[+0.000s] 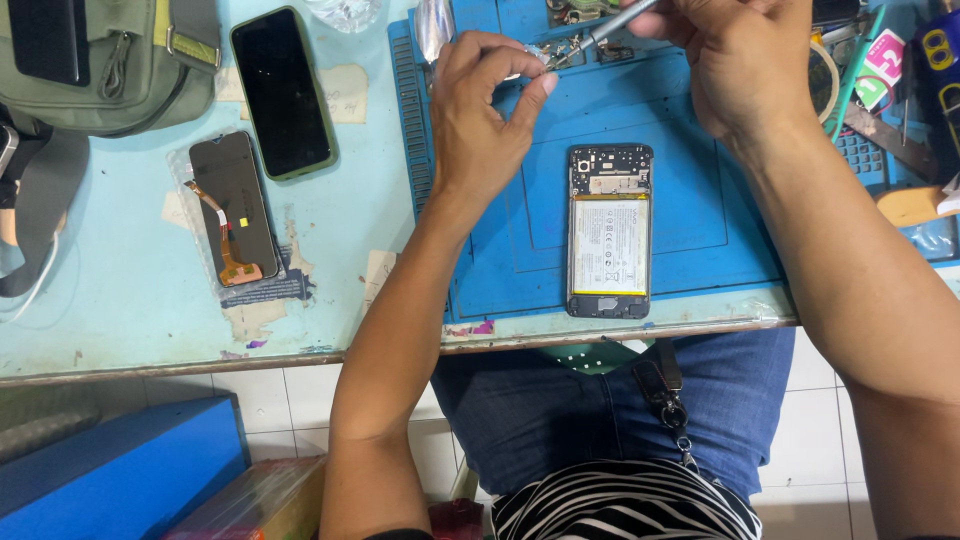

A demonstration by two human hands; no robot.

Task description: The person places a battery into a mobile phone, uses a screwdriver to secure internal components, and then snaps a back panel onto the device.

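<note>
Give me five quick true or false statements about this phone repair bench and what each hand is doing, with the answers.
1. The opened phone with its battery showing lies on the blue work mat. True.
2. The right hand holds a slim metal tool. True.
3. The left hand rests on the black phone with the dark green case. False: it pinches a small metal part over the mat, apart from that phone.
4. The detached screen with an orange flex cable lies on the blue mat. False: it lies on the pale blue tabletop, left of the mat.
5. A grey-green bag sits at the top left. True.
</note>
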